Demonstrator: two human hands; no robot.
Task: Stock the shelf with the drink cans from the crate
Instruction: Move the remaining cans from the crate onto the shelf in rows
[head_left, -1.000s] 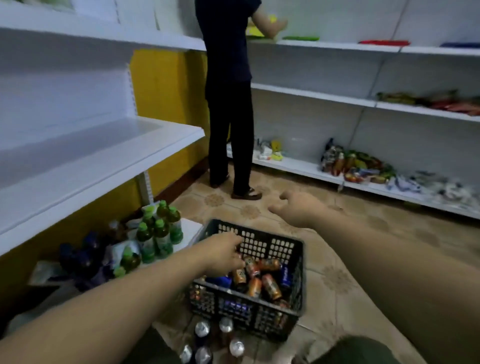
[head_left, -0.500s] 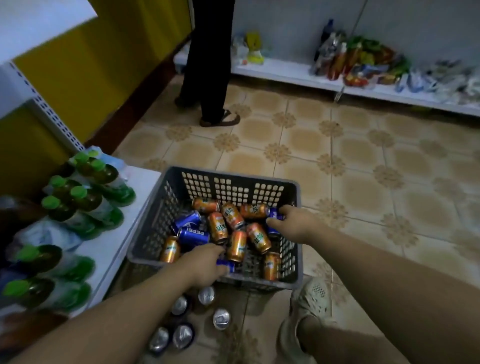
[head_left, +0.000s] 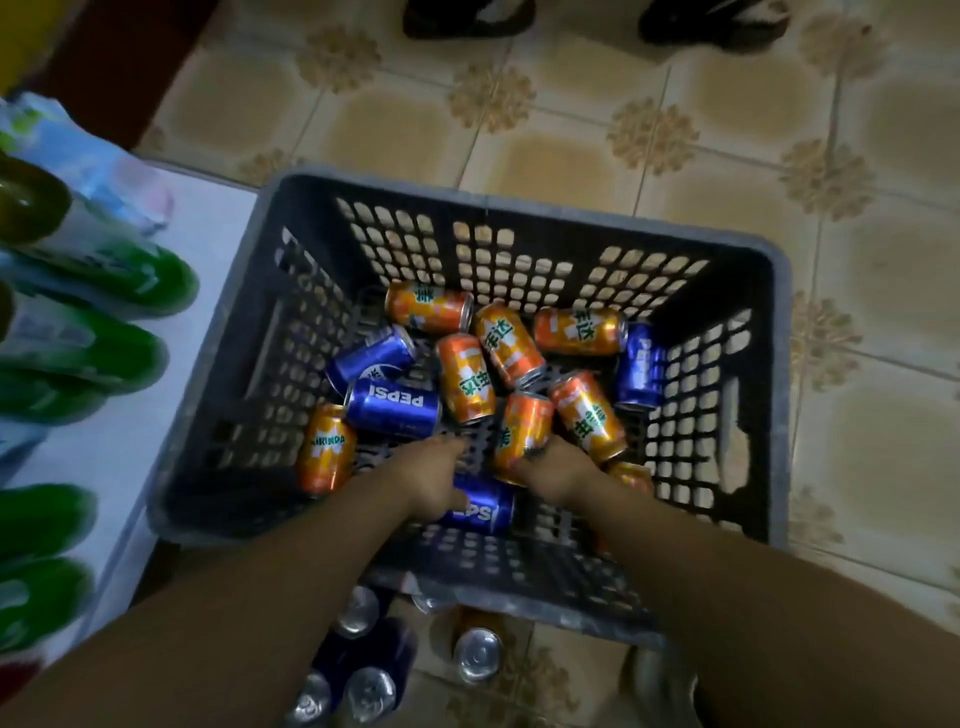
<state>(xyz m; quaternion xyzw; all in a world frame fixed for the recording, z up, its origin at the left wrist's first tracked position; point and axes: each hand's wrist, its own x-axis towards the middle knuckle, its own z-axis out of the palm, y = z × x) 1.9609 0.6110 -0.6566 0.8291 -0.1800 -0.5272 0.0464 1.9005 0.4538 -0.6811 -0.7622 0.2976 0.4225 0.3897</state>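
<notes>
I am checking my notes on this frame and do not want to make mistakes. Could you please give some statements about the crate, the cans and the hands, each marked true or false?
1. The cans inside the crate lie on their sides. True.
2. The crate holds only blue cans. False: it holds orange cans and blue cans, and the orange ones are more numerous.
3. The left hand and the right hand both reach inside the crate. True.
4. The green bottles stand to the right of the crate. False: the green bottles are on the white shelf to its left.
5. Upright cans stand on the floor at the crate's near side. True.
</notes>
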